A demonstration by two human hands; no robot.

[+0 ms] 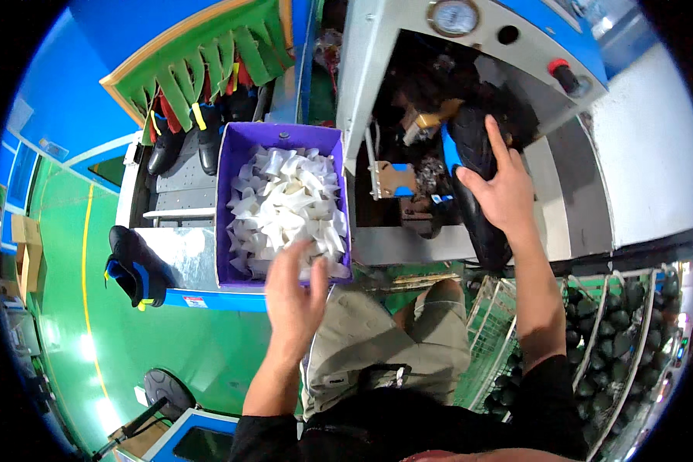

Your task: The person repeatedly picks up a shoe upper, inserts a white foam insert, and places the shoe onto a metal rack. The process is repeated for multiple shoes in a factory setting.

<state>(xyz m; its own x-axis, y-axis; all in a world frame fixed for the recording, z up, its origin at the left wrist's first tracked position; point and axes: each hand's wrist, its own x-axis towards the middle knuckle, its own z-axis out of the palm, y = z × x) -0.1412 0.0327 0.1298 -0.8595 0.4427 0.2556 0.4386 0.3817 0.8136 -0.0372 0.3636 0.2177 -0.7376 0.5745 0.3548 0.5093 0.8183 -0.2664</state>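
Note:
My right hand (pixel 502 192) grips a black boot (pixel 477 165) with a blue trim, holding it at the dark opening of a grey machine (pixel 377 46). My left hand (pixel 292 296) hovers with spread fingers over the near edge of a purple bin (pixel 231 177) filled with white folded pieces (pixel 285 208); nothing is in that hand.
More black boots (pixel 185 142) stand on a conveyor at the back left, and one boot (pixel 135 269) lies on its near end. A wire rack (pixel 608 339) at the right holds several dark shoes. A gauge (pixel 453 17) and a red button (pixel 564 73) sit on the machine.

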